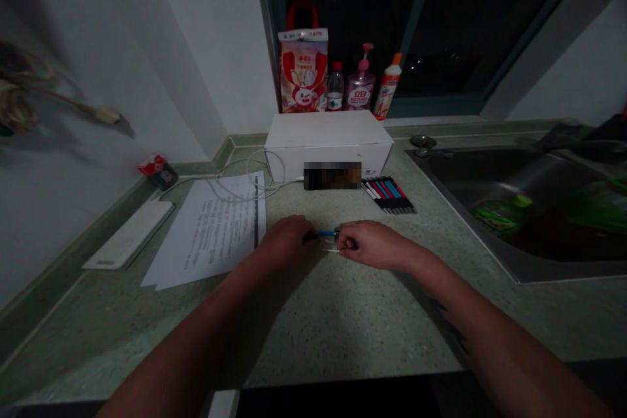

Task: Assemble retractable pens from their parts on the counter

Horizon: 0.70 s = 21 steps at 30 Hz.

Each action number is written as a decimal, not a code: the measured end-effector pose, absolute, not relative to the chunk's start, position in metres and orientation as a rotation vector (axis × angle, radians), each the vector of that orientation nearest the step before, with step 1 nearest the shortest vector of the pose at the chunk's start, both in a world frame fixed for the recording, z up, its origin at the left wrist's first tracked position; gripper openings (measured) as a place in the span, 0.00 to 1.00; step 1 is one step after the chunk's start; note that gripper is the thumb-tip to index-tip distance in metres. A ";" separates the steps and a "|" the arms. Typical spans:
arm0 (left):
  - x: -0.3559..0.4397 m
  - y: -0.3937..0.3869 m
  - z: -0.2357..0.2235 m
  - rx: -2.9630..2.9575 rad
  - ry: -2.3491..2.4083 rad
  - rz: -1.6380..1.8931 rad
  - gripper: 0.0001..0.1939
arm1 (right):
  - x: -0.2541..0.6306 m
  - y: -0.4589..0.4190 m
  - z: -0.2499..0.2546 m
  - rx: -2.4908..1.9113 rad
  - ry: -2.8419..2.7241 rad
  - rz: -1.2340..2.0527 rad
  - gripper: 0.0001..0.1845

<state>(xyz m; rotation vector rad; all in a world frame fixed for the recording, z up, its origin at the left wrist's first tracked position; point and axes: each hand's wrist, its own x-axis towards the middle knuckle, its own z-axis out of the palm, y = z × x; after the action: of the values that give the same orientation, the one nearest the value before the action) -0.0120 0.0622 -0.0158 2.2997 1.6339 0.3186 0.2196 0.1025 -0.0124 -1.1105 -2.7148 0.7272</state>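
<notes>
Looking down from the head camera, we've got both hands close together over a speckled green table [313, 333]. Our left hand [287, 241] is curled shut around one end of a slim blue pen [326, 232], and our right hand [372, 245] is pinching the other end, so the pen sits roughly level between them, near the middle of the table. Just below it there's a thin pale strip [332, 250], maybe a refill, but it's too small and dark for us to tell. For now, both our hands are busy on that one pen.

Past the right hand, a tidy row of pens [388, 194] with black, red and blue barrels lies in front of a white cardboard box [328, 137]. Over on the left are printed sheets [210, 228] with a white cable [249, 176] looped across their top edge, and a steel sink [441, 173] is set into the table on our right.
</notes>
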 end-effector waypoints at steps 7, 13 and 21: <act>-0.014 0.067 -0.015 2.158 1.629 0.461 0.12 | 0.214 0.103 -0.008 -1.105 -2.579 0.657 0.06; -0.006 0.064 -0.021 1.769 1.427 0.719 0.09 | 0.210 0.098 -0.008 -1.028 -2.483 0.699 0.15; -0.002 0.062 -0.021 1.638 1.295 0.838 0.10 | 0.213 0.102 -0.008 -0.970 -2.488 0.614 0.04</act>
<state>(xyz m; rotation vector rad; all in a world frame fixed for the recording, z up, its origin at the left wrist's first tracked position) -0.0021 0.0615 -0.0209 1.6385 1.2954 0.8383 0.2131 0.1020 -0.0082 -0.9703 -2.4878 0.6137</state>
